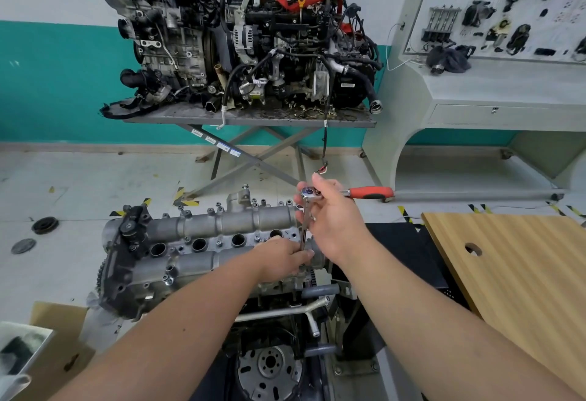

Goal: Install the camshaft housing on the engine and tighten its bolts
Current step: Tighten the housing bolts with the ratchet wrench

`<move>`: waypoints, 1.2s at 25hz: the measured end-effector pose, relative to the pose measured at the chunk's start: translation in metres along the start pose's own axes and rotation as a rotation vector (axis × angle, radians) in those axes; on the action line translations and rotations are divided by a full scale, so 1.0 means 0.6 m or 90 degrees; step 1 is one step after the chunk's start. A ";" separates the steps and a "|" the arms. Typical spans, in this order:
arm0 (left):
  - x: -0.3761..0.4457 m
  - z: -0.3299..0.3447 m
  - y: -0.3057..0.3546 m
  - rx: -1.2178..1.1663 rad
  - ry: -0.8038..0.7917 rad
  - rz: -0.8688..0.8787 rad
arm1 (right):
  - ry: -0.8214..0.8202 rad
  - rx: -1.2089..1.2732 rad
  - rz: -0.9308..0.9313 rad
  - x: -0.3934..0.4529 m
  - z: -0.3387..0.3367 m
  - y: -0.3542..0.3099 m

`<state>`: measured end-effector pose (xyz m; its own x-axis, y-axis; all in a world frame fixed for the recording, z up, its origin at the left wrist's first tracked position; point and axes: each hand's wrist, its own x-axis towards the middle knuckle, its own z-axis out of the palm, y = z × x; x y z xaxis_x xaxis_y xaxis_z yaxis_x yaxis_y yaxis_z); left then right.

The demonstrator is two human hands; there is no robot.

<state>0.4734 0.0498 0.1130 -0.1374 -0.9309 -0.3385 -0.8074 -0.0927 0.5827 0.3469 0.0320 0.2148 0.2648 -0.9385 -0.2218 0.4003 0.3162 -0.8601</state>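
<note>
The grey camshaft housing [203, 242] lies on top of the engine on its stand, with several bolts [218, 243] standing in it. A ratchet [369, 192] with a red handle points right; its long extension bar [304, 223] runs down to the housing's right end. My right hand [329, 219] grips the ratchet head from above. My left hand [287, 259] pinches the lower end of the extension bar against the housing; the bolt under it is hidden.
A wooden board [520, 273] with a hole sits at the right. Two other engines stand on a scissor table [247, 118] behind. A grey training bench [494, 89] is at the back right. Cardboard [57, 337] lies at the lower left, round parts [45, 225] on the floor.
</note>
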 end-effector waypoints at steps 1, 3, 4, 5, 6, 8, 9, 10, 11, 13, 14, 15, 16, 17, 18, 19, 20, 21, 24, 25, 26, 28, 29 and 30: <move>0.001 0.002 -0.001 0.000 0.002 0.001 | 0.019 -0.068 -0.058 -0.003 -0.006 0.010; 0.003 0.004 -0.004 0.003 0.007 0.002 | 0.025 -0.205 -0.182 -0.008 -0.013 0.027; 0.005 0.005 -0.006 -0.001 0.008 0.000 | 0.014 -0.273 -0.256 -0.012 -0.014 0.032; 0.007 0.005 -0.007 -0.008 0.007 -0.002 | 0.001 -0.338 -0.336 -0.015 -0.015 0.036; 0.007 0.004 -0.010 -0.016 0.002 -0.004 | -0.005 -0.412 -0.435 -0.013 -0.017 0.040; 0.008 0.005 -0.012 -0.022 -0.008 0.010 | -0.036 -0.617 -0.703 0.000 -0.025 0.040; 0.009 0.006 -0.012 -0.019 0.000 0.031 | -0.069 -0.736 -0.824 0.008 -0.025 0.036; 0.007 0.007 -0.010 -0.014 0.016 0.049 | -0.107 -0.842 -0.896 0.013 -0.023 0.027; 0.005 0.007 -0.005 -0.004 0.027 0.055 | -0.150 -0.941 -0.908 0.015 -0.016 0.014; 0.002 0.004 0.001 0.008 0.010 0.026 | -0.177 -1.140 -0.828 0.009 -0.002 -0.006; 0.002 0.003 0.001 -0.001 -0.009 0.007 | -0.158 -1.210 -0.776 0.001 0.005 -0.010; 0.002 0.002 0.001 -0.013 -0.022 -0.002 | -0.137 -1.257 -0.737 -0.007 0.010 -0.012; 0.001 0.001 -0.001 -0.021 -0.028 -0.001 | -0.133 -1.289 -0.698 -0.015 0.016 -0.014; 0.001 0.000 -0.001 -0.024 -0.028 -0.001 | -0.136 -1.309 -0.652 -0.020 0.021 -0.020; 0.001 0.000 -0.003 -0.021 -0.021 -0.005 | -0.133 -1.325 -0.606 -0.022 0.027 -0.029; 0.002 0.003 -0.004 -0.016 -0.013 -0.009 | -0.116 -1.332 -0.563 -0.017 0.033 -0.040; 0.003 0.005 -0.006 -0.013 -0.006 -0.013 | -0.093 -1.323 -0.499 -0.011 0.040 -0.051; 0.003 0.006 -0.007 -0.015 -0.002 -0.017 | -0.077 -1.278 -0.400 -0.007 0.047 -0.060; 0.004 0.006 -0.007 -0.005 0.005 -0.011 | -0.066 -0.699 -0.008 0.004 0.049 -0.066; 0.005 0.005 -0.007 0.002 0.007 -0.010 | -0.074 -0.479 0.105 0.001 0.046 -0.065; 0.005 0.005 -0.006 0.005 0.007 -0.008 | -0.080 -0.311 0.166 -0.002 0.040 -0.065; 0.004 0.005 -0.004 -0.002 0.001 -0.004 | -0.063 -0.109 0.185 -0.004 0.022 -0.050; 0.003 0.003 -0.003 0.001 -0.001 -0.001 | -0.049 -0.038 0.160 -0.004 0.015 -0.038; 0.001 0.002 -0.001 0.006 -0.004 0.001 | -0.032 0.010 0.118 -0.003 0.010 -0.024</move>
<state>0.4731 0.0498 0.1115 -0.1419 -0.9290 -0.3417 -0.8123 -0.0880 0.5766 0.3458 0.0302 0.2302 0.3780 -0.8561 -0.3525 0.3543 0.4855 -0.7992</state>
